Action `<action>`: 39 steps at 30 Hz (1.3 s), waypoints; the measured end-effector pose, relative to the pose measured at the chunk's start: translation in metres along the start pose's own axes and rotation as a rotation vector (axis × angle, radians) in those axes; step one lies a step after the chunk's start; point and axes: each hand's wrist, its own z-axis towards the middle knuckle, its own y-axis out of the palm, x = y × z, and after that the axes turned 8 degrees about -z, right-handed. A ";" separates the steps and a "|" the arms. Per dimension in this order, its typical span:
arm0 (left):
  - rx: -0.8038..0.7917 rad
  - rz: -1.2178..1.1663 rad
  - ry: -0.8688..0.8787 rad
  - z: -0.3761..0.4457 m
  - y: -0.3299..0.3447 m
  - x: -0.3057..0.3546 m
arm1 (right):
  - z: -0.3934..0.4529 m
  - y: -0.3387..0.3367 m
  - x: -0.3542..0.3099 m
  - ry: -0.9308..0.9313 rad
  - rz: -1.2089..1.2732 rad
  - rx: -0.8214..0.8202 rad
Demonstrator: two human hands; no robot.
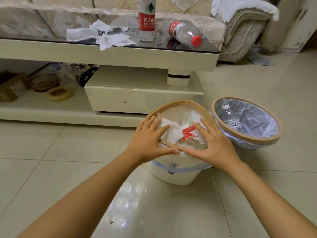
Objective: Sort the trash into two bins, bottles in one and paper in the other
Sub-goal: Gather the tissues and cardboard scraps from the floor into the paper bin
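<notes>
A white bin with a tan rim (180, 102) stands on the floor right in front of me, holding white paper (169, 133) and a clear liner with red print (188, 133). My left hand (149, 136) lies flat on the paper, fingers spread, thumb along the near rim. My right hand (212, 143) rests over the bin's right side, fingers apart, thumb at the same rim. To the right, a second bin (213, 109) with a bluish liner holds a clear bottle (231, 118). On the table are crumpled paper (103, 35), an upright bottle (146, 19) and a bottle lying down (185, 32).
The low cream coffee table (154, 54) with a glass top stands behind the bins, with a drawer unit (123, 100) and a lower shelf holding tape rolls (60, 94) and boxes. A sofa (243, 31) is at the back right. Glossy tiled floor surrounds the bins.
</notes>
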 end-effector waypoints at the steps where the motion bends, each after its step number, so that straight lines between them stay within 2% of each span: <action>1: 0.004 0.010 -0.002 0.001 -0.001 -0.001 | 0.002 0.000 -0.001 -0.001 0.001 0.003; 13: 0.037 0.075 -0.078 0.003 -0.023 -0.052 | 0.051 0.022 -0.039 -0.037 0.013 0.028; 19: -0.056 0.064 -0.131 0.015 -0.036 -0.078 | 0.078 0.030 -0.056 -0.052 -0.007 0.011; 25: -0.077 0.150 -0.098 0.019 -0.041 -0.081 | 0.085 0.029 -0.060 -0.074 -0.028 -0.020; 28: -0.087 0.151 0.000 0.022 -0.042 -0.059 | 0.077 0.020 -0.059 -0.063 0.001 -0.055; 31: 0.008 0.094 0.093 0.041 -0.038 -0.016 | 0.074 0.007 -0.043 -0.047 0.027 -0.019; 35: 0.050 0.109 0.297 0.072 -0.020 0.057 | 0.061 -0.014 0.015 -0.040 -0.015 0.020; 39: 0.052 0.098 0.285 0.111 0.012 0.112 | 0.032 -0.023 0.093 0.109 -0.068 0.088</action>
